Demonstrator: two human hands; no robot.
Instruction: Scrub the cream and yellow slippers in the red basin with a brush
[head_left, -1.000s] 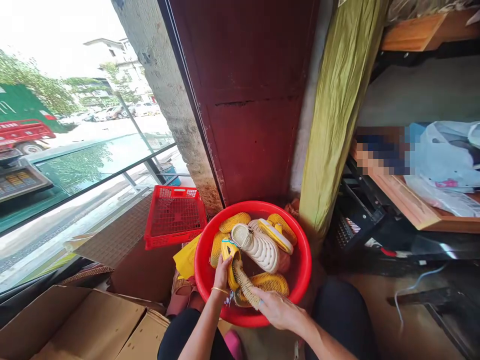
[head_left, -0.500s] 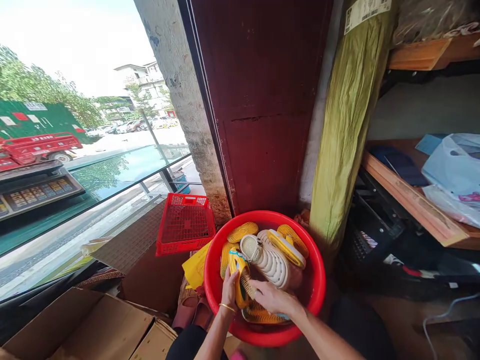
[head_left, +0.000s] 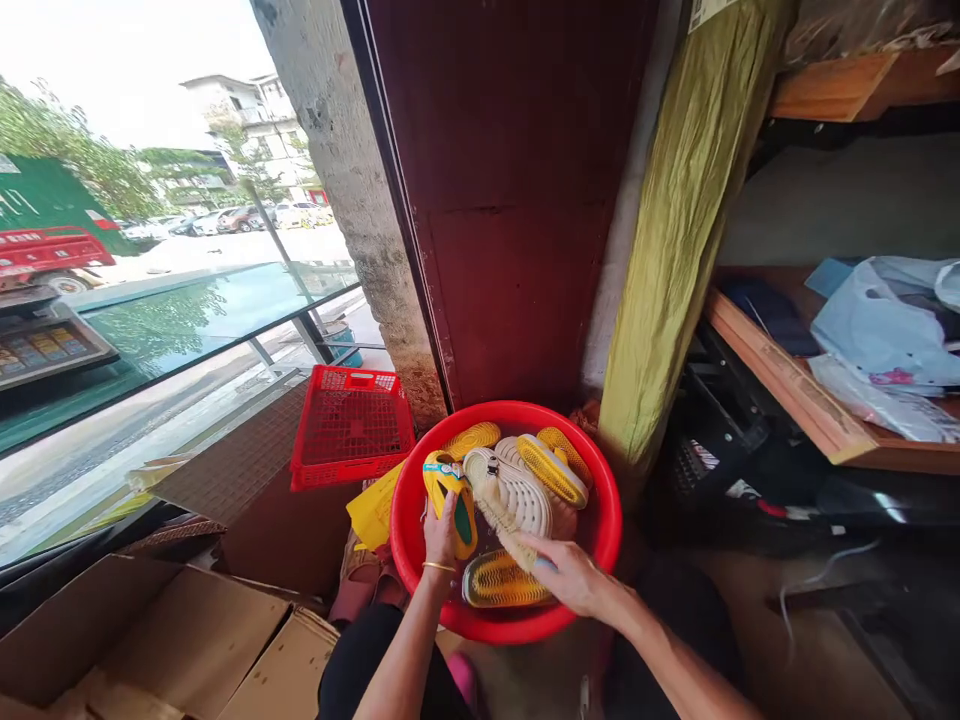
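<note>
Over the red basin [head_left: 609,540] my left hand [head_left: 439,535] is closed around a yellow shoe [head_left: 460,525] with a blue-and-white label at its top. My right hand [head_left: 571,578] grips a pale-bristled scrubbing brush [head_left: 501,518], its bristly end pointing up and left, to the right of the held shoe. White shoes with round holes [head_left: 529,500] lie in the middle of the basin. A yellow-and-white shoe [head_left: 553,470] rests behind them on the right, and a yellow patterned sole [head_left: 504,579] faces up at the front.
A red plastic crate [head_left: 352,425] stands left of the basin, with a yellow sheet [head_left: 373,510] between them. Open cardboard boxes [head_left: 202,640] fill the lower left. Right of the basin are a wrapped green roll [head_left: 660,270] and a wooden shelf [head_left: 795,385] with bags.
The brush has come off the yellow shoe and moved right with my right hand. My left hand has tilted the shoe, showing its inside. The view has shifted slightly.
</note>
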